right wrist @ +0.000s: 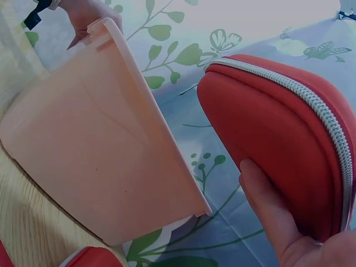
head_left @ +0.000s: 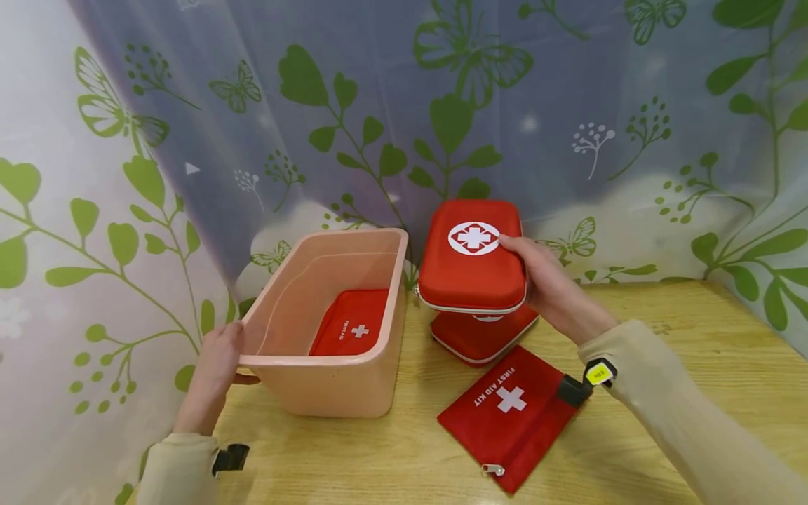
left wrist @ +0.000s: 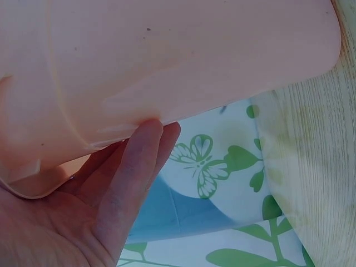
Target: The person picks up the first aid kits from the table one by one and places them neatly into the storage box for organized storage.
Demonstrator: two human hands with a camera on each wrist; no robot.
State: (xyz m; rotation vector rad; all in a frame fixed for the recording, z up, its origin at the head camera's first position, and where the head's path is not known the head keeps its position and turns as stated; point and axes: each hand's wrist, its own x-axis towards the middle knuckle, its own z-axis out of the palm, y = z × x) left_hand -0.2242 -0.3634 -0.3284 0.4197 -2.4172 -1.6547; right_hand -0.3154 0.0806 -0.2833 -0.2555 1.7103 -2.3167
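A red hard first aid case (head_left: 470,270) with a white cross emblem is held up in my right hand (head_left: 549,284), thumb on its top and fingers underneath. Its white zipper (right wrist: 289,83) runs round the side in the right wrist view. At the left, my left hand (head_left: 214,365) grips the near-left rim corner of a peach plastic bin (head_left: 328,382). In the left wrist view the fingers (left wrist: 136,167) reach along the bin's outer wall. A flat red first aid pouch (head_left: 337,340) lies inside the bin.
Beneath the held case, a second red case (head_left: 476,340) rests on the wooden table (head_left: 328,463). A flat red first aid kit pouch (head_left: 486,421) with a zipper lies in front of it. A patterned curtain (head_left: 379,105) hangs behind and at both sides.
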